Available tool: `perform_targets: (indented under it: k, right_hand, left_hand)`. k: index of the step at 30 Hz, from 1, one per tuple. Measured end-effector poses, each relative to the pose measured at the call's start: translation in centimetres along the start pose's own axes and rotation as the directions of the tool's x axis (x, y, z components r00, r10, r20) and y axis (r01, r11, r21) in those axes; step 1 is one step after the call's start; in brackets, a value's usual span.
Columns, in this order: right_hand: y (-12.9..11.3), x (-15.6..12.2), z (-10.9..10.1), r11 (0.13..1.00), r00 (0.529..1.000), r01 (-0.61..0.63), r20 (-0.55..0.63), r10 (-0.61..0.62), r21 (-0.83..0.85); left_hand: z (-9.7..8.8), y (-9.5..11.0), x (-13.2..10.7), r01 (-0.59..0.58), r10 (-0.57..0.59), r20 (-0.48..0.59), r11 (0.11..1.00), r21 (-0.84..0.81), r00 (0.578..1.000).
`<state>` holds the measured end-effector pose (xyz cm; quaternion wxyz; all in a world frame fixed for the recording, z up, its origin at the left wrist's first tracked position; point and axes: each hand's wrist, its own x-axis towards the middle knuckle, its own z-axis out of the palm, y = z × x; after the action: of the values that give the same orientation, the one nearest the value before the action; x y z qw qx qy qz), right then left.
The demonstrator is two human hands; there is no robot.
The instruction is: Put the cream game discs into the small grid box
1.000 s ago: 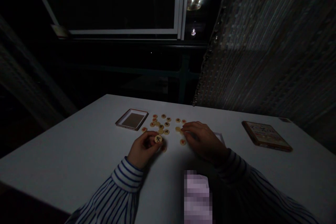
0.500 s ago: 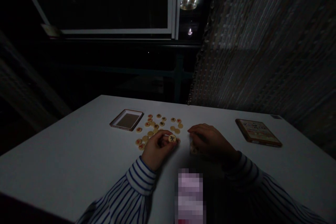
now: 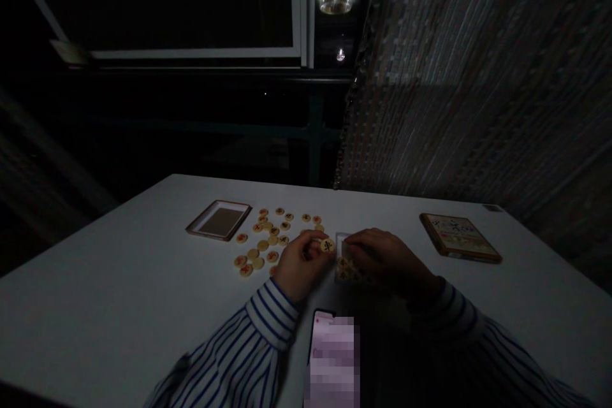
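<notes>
My left hand [image 3: 299, 268] is closed, pinching a round Chinese chess piece [image 3: 327, 245] with a black character between thumb and fingers. Just right of it, a small clear plastic box [image 3: 340, 275] holds several chess pieces. Over the box's right side lies my right hand [image 3: 389, 261], its fingers bent and closed at the far rim; its thumb is hidden. Loose chess pieces [image 3: 262, 245], some with red or black characters and some blank side up, lie on the white table [image 3: 143, 280] beyond and left of my left hand.
A shallow open box tray [image 3: 220, 222] lies at the left of the pieces. Far right is a flat box lid [image 3: 461, 237] with a printed top. A phone [image 3: 321, 331] rests at the near edge. A bead curtain [image 3: 430, 108] hangs behind the table.
My left hand has moved right with the chess piece, close to my right hand. The clear box, blurred before, now shows plainly beneath my right hand. The view has turned slightly right.
</notes>
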<state>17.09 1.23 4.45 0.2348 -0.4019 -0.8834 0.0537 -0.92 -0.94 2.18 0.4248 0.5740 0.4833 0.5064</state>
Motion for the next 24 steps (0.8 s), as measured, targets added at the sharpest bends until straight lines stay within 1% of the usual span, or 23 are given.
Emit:
perform_targets:
  k: [5,9,12,14,17,19,21,24]
  right_hand:
    - [0.2,0.0,-0.7,1.000,0.999,-0.018,-0.038,0.019,0.011]
    - [0.2,0.0,-1.2,0.999,0.999,-0.025,-0.044,0.027,0.025]
    - [0.3,0.0,-1.3,0.998,0.998,-0.055,-0.042,0.056,0.019]
    - [0.5,0.0,-1.4,0.998,0.997,-0.069,-0.038,0.070,0.010]
    - [0.9,-0.1,-1.4,0.997,0.997,-0.071,-0.040,0.071,-0.002]
    - [1.3,-0.1,-1.2,0.998,0.997,-0.064,-0.042,0.063,-0.009]
    - [1.9,-0.2,-0.9,0.998,0.998,-0.059,-0.036,0.059,-0.016]
    - [2.6,-0.4,-0.5,0.999,0.999,-0.047,-0.012,0.047,-0.022]
  left_hand:
    - [0.9,0.4,1.0,-0.052,0.052,-0.017,0.999,0.014,0.999]
    - [1.8,0.2,1.7,-0.056,0.055,-0.040,0.998,-0.024,0.998]
    - [2.5,-0.3,1.9,-0.055,0.050,-0.059,0.996,-0.077,0.997]
    - [2.8,-1.0,1.8,-0.065,0.060,-0.071,0.995,-0.072,0.996]
    - [3.1,-2.5,1.5,-0.104,0.105,-0.104,0.994,0.013,0.989]
    - [3.1,-3.2,1.2,-0.109,0.116,-0.100,0.991,0.077,0.988]
    - [3.2,-3.7,1.0,-0.122,0.135,-0.090,0.983,0.138,0.987]
    - [3.0,-3.8,0.7,-0.155,0.169,-0.055,0.967,0.200,0.984]
